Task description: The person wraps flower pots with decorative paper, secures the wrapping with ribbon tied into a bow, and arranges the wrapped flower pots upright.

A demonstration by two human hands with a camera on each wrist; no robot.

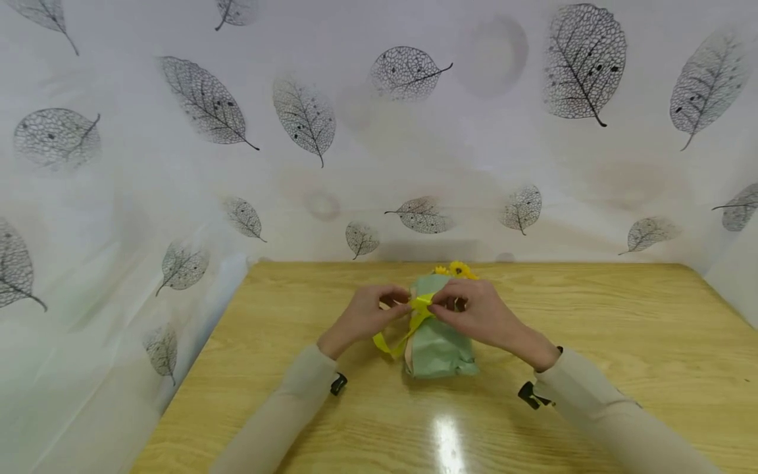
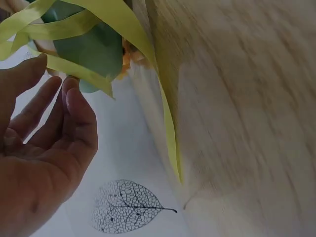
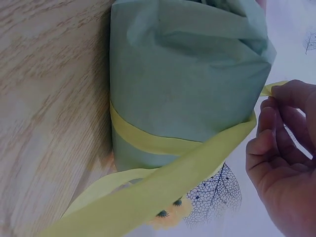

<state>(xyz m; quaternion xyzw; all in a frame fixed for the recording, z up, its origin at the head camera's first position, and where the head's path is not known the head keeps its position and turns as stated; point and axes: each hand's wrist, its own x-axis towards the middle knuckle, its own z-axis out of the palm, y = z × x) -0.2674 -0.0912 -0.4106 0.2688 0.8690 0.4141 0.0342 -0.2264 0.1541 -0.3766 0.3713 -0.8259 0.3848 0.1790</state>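
Note:
A bundle wrapped in green paper point(image 1: 441, 352) lies on the table, with a yellow ribbon point(image 1: 419, 319) around it. Yellow flowers point(image 1: 460, 268) stick out of its far end. The right hand point(image 1: 474, 309) pinches the ribbon between thumb and forefinger; the right wrist view shows this pinch beside the wrapping point(image 3: 187, 89). On the other side, the left hand point(image 1: 370, 315) holds the ribbon at its thumb and fingertips, the exact contact partly hidden. In the left wrist view, one ribbon tail point(image 2: 165, 113) hangs loose past the left hand point(image 2: 49, 138).
The wooden table point(image 1: 622, 342) extends around the bundle on all sides. Behind it hangs a white cloth point(image 1: 355, 171) printed with grey leaves, which also runs down the left side. Dark clips point(image 1: 533, 396) sit at both sleeve cuffs.

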